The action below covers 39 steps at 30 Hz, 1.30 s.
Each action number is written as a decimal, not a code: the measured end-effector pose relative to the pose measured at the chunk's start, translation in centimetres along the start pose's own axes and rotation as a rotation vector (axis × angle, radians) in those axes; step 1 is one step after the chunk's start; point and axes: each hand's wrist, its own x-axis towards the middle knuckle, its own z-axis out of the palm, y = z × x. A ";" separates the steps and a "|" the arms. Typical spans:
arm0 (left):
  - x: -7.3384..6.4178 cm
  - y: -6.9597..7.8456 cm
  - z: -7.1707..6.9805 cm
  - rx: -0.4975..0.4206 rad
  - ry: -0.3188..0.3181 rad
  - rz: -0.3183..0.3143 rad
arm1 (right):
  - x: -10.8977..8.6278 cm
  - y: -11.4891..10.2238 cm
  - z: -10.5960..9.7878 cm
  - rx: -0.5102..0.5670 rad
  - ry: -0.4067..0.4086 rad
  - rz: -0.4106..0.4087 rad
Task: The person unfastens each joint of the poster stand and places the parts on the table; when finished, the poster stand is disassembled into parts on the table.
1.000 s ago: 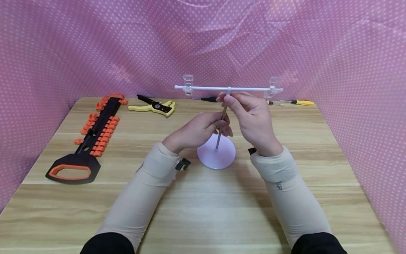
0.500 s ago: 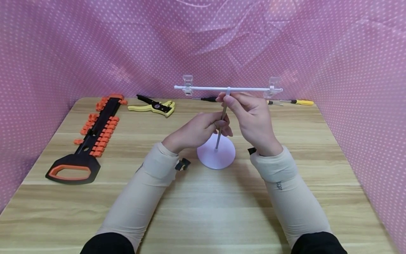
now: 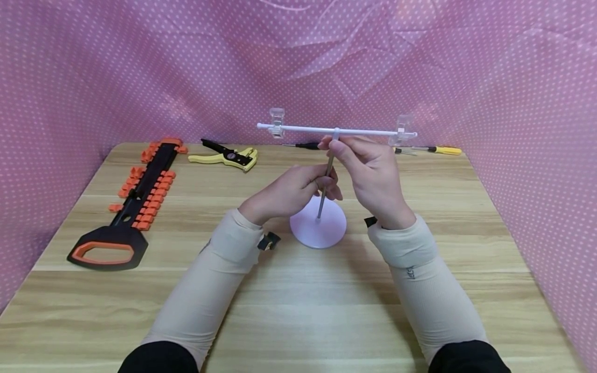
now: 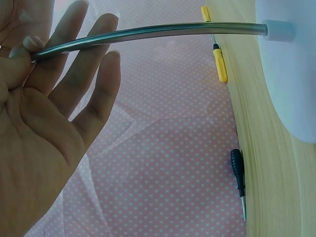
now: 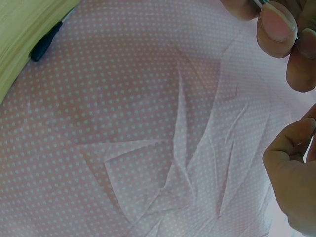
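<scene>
A small stand has a round white base (image 3: 318, 234) on the table, a thin metal rod (image 4: 163, 31) and a white crossbar (image 3: 308, 129). Clear plastic clips (image 3: 277, 123) sit near both crossbar ends. My left hand (image 3: 291, 190) pinches the rod partway up between thumb and forefinger; its other fingers stretch past the rod in the left wrist view. Higher up, my right hand (image 3: 375, 173) pinches the white connector (image 3: 336, 133) where rod meets crossbar. The crossbar tilts slightly, right end lower. In the right wrist view only fingers show at the right side; the crossbar is out of sight.
At the left lies a black rack (image 3: 140, 191) with orange clips and a handle. Yellow-and-black wire strippers (image 3: 228, 156) lie at the back, with a black screwdriver (image 4: 237, 168) and a yellow-handled screwdriver (image 3: 445, 151) along the back edge. Pink dotted cloth (image 3: 298, 62) surrounds the table.
The crossbar has tipped a little: its left end is higher and its right end lower than before. Both hands stay where they were.
</scene>
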 end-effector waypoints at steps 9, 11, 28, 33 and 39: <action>0.0 0.0 0.0 0.019 0.007 0.020 | -0.1 -0.1 0.1 -0.033 0.013 0.011; 0.0 -0.1 0.0 0.019 0.007 0.023 | -0.1 -0.1 0.1 -0.035 0.015 0.008; 0.2 0.1 0.3 -0.013 -0.004 -0.001 | -0.1 -0.8 -0.9 0.038 0.100 -0.073; 0.0 0.0 0.2 0.001 0.000 0.002 | 0.1 -1.0 -1.6 0.016 0.128 -0.070; 0.0 0.0 0.2 0.009 0.010 0.009 | 0.3 -1.0 -1.8 0.010 0.148 -0.065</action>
